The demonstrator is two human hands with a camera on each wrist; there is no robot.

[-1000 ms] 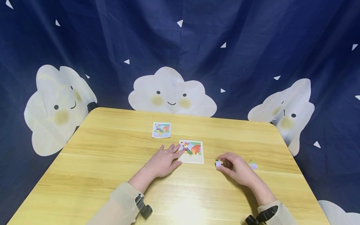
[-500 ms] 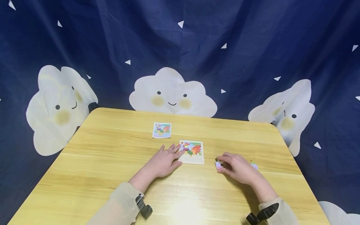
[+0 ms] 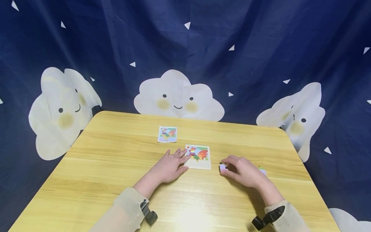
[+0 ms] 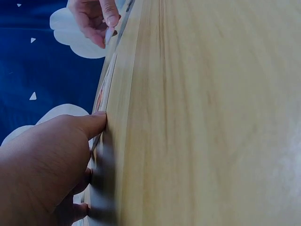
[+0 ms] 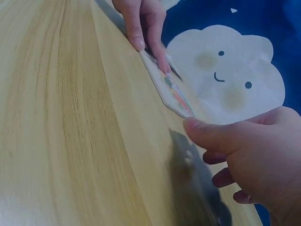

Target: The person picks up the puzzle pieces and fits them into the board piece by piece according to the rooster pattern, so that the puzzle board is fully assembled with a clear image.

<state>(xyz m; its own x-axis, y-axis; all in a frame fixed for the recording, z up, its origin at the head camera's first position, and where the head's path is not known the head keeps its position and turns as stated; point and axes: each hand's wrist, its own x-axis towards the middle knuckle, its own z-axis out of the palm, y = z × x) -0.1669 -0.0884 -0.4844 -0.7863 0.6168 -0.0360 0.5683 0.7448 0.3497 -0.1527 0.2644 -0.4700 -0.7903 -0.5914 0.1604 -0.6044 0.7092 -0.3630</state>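
Your right hand (image 3: 242, 170), grip pinching a piece (image 3: 223, 168), edged left, shortening the reach to the unfilled bottom of the board (image 3: 200, 165), whose edge your spread left hand (image 3: 171, 166) touched

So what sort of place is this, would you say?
Probably an indoor play corner or filming setup: a dark blue fabric backdrop with smiling clouds behind a wooden table, and a rooster puzzle lying on it.
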